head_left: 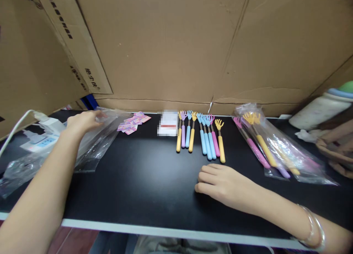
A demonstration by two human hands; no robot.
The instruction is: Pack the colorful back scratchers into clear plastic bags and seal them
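My left hand (82, 122) reaches to the far left of the black table (143, 180) and rests on a stack of clear plastic bags (93, 143), fingers closed on the top bag. My right hand (220, 184) lies on the table with its fingers curled under, holding nothing that I can see, just below a row of several loose back scratchers (202, 136) with yellow, blue, pink and purple handles. Small pink cards (134, 122) lie between the bags and the scratchers.
Bagged back scratchers (273, 151) lie at the right. A white power strip with a cable (41, 136) sits at the far left. A white packet (168, 123) lies by the scratchers. Cardboard walls (176, 44) close off the back; a bottle (322, 107) lies far right.
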